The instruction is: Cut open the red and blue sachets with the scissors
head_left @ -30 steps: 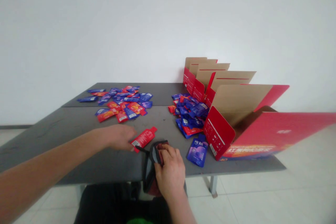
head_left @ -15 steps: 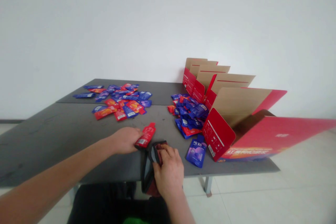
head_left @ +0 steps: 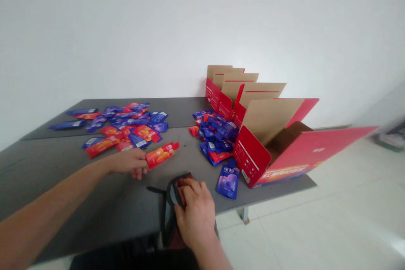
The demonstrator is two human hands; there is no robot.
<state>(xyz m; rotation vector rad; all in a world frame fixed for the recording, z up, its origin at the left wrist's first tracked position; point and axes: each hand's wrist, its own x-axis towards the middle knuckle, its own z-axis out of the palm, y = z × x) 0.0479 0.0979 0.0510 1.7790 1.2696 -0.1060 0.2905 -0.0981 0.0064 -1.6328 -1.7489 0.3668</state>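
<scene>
My left hand [head_left: 130,163] is closed on a red pouch [head_left: 160,154], held just above the grey table [head_left: 63,181] with its cap pointing right. My right hand [head_left: 193,211] rests at the table's near edge, fingers curled on the rim of a dark bag [head_left: 169,206] with a red lining that hangs over the edge. A single blue pouch [head_left: 228,181] lies just right of that hand.
Several red and blue pouches [head_left: 123,126] are scattered at the back left. Another heap of pouches [head_left: 215,139] lies beside an open red cardboard box [head_left: 284,152] on its side. More open boxes [head_left: 230,88] stand behind it near the white wall.
My left hand has turned the red pouch over and drawn it left, away from the bag. The camera view has swung to the right. My right hand stays on the bag.
</scene>
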